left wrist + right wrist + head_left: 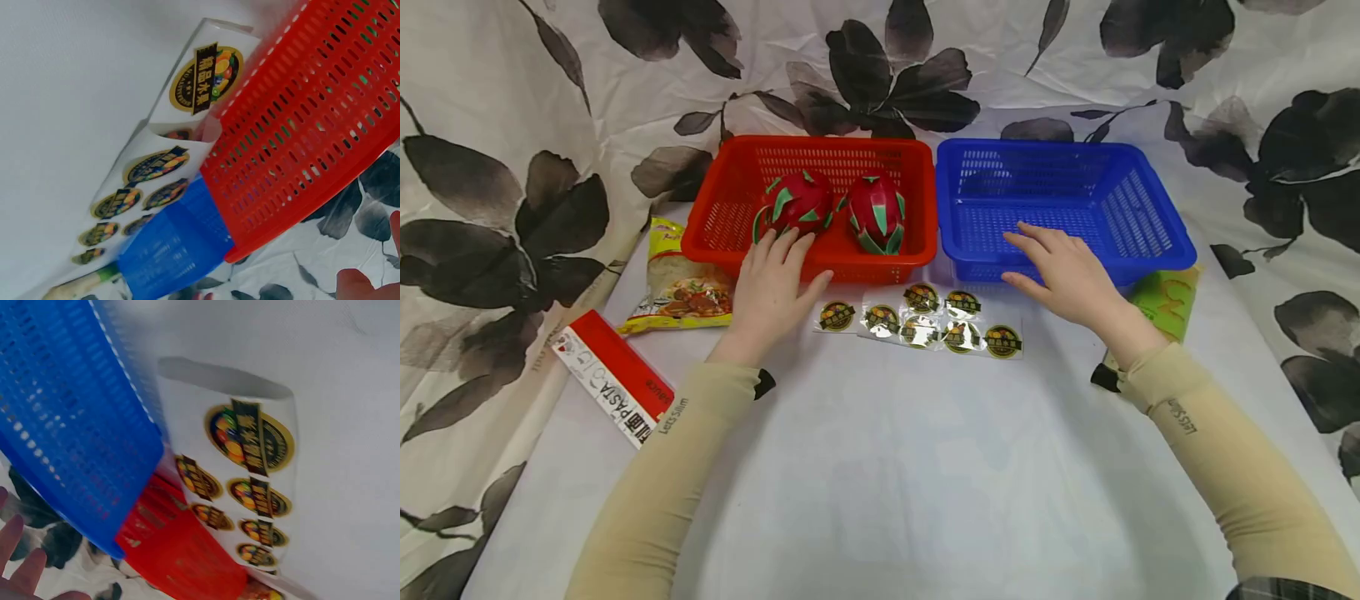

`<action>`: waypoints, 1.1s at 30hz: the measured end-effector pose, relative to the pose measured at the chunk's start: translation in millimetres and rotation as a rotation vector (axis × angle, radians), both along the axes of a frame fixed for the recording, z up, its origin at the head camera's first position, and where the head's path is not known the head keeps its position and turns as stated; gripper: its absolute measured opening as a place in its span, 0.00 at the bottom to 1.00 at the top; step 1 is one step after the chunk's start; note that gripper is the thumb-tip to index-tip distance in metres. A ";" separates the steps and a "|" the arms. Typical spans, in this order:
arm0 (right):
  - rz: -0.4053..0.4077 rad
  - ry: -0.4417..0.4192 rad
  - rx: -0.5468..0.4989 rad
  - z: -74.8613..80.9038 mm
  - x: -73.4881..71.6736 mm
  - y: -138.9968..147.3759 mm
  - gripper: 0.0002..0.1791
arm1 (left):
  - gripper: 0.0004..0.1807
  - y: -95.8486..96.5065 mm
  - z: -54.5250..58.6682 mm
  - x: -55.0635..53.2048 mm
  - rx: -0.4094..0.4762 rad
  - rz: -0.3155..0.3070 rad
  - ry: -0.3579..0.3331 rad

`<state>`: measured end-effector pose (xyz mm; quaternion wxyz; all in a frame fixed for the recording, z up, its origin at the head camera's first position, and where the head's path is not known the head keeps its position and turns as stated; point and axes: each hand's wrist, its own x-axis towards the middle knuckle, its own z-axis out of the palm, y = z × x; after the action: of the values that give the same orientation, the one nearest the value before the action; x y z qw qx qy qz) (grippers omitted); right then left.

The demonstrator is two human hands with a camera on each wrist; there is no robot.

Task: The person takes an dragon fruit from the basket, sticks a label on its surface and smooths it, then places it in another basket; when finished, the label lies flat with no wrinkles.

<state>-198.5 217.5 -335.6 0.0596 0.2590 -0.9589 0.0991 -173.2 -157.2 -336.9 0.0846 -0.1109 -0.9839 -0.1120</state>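
Note:
My left hand [772, 287] reaches to the front left of a red plastic basket [850, 271], fingers spread and straight, fingertips over its near rim. Two red dragon fruits [874, 212] with green scales lie inside that basket. My right hand [1063, 271] hovers at the near side of a blue basket [977, 271], its fingers extended and holding nothing. In front of both baskets lies a sheet of round fruit stickers [920, 317], black and gold. Both wrist views show the stickers up close, with the sheet's end [225, 378] curling up in the right wrist view.
A yellow-edged food bag [681, 287] lies left of the red basket. Nearer me is a red and white pasta box [613, 375], partly behind my left sleeve. A green packet [1168, 300] sits by the blue basket's right front corner, partly hidden by my right wrist.

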 end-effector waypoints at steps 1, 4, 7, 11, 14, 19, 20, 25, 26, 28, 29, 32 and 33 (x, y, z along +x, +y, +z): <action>0.010 0.019 -0.007 -1.1 0.4 -2.9 0.31 | 0.34 -0.2 -0.5 0.5 0.004 0.002 0.018; 0.057 0.096 -0.039 -5.8 1.9 -14.3 0.26 | 0.31 -1.1 -2.0 2.4 0.022 0.009 0.076; 0.119 0.191 -0.094 -11.8 3.2 -27.6 0.20 | 0.27 -2.1 -3.9 3.5 0.050 0.011 0.147; 0.186 0.301 -0.157 -18.5 3.5 -47.5 0.13 | 0.20 -2.9 -6.1 5.0 0.102 0.016 0.243; 0.229 0.350 -0.177 -21.3 2.9 -63.7 0.09 | 0.17 -3.4 -6.6 5.6 0.132 0.021 0.282; 0.289 0.375 -0.182 -27.7 -0.5 -89.6 0.07 | 0.16 -3.4 -7.1 6.4 0.154 0.023 0.283; 0.294 0.371 -0.183 -28.8 -1.1 -93.9 0.07 | 0.16 -3.1 -7.1 6.5 0.152 0.023 0.280; 0.304 0.349 -0.176 -28.5 -1.8 -109.0 0.08 | 0.17 -3.2 -9.3 7.8 0.148 0.032 0.279; 0.304 0.350 -0.175 -28.0 -1.9 -111.0 0.08 | 0.16 -3.7 -9.6 8.1 0.150 0.034 0.286; 0.302 0.356 -0.173 -27.1 -2.3 -114.0 0.08 | 0.16 -4.8 -10.1 8.7 0.152 0.036 0.301; 0.302 0.358 -0.174 -26.8 -2.6 -115.3 0.08 | 0.16 -5.2 -10.5 8.8 0.153 0.036 0.306; 0.301 0.364 -0.175 -25.5 -3.5 -118.2 0.08 | 0.16 -6.7 -11.6 9.0 0.149 0.035 0.312; 0.300 0.364 -0.174 -25.1 -3.8 -119.1 0.08 | 0.16 -7.1 -12.0 8.9 0.147 0.034 0.313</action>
<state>-202.3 98.5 -360.7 0.2380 0.4057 -0.8711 0.1410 -164.3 -164.2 -348.8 0.2464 -0.1037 -0.9497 -0.1634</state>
